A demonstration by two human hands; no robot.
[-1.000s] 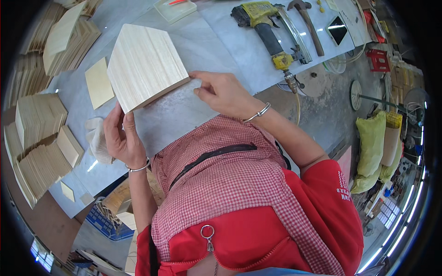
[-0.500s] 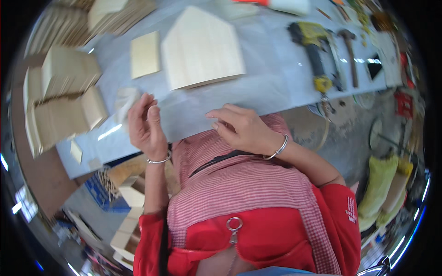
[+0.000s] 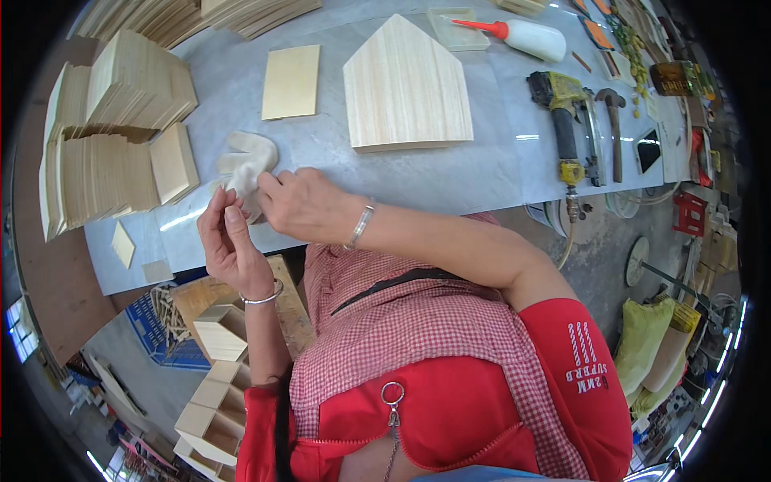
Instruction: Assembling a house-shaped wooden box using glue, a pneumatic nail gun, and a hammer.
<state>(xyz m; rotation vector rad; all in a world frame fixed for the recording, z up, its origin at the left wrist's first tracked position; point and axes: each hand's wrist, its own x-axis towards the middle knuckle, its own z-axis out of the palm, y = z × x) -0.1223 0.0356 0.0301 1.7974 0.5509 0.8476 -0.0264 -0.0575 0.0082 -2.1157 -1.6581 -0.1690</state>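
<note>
A crumpled off-white glove point(image 3: 250, 157) lies on the worktable near its front left part. My right hand point(image 3: 309, 207) reaches across to the left, its fingertips pinched on the glove's near side. Beside it, my left hand point(image 3: 237, 249) is raised palm inward. Its fingers are loosely curled, the thumb stands a little apart, and nothing shows between them; the fingertips come up to the glove's edge. Beyond my hands lie a house-shaped wooden block point(image 3: 408, 88) and a thin rectangular wooden panel point(image 3: 291, 82).
Stacks of thin wooden boards point(image 3: 108, 181) stand on the left. To the right are a yellow-black nail gun point(image 3: 565, 120) with its hose, a hammer point(image 3: 615, 132) and a white glue bottle point(image 3: 534, 40) with a red nozzle. Wooden boxes point(image 3: 217, 410) stand below, left of my lap.
My right hand has moved left and now grips the glove. My left hand has shifted slightly left and down. The view has turned, so the table's things appear farther right.
</note>
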